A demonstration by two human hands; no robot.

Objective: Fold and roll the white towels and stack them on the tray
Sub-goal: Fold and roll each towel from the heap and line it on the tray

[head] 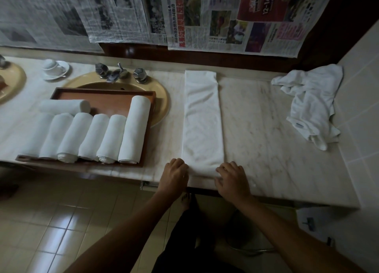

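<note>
White folded towel [202, 116] lies lengthwise; left hand [174, 175] and right hand [232, 180] apparently curl fingers onto its near corners. Roll tight, edges level, toward the wall.

Left hand [174, 173] fingertips hidden under folded towel [202, 116].

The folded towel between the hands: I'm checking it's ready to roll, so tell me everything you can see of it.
The folded towel is white, soft terry-like cloth, folded into a long narrow strip. It lies flat on the marble counter, running from the near edge to the back wall, with slight wrinkles. The left hand and the right hand grip its near corners, where a first turn of the roll seems to be forming. It lies apart from the tray.
</note>
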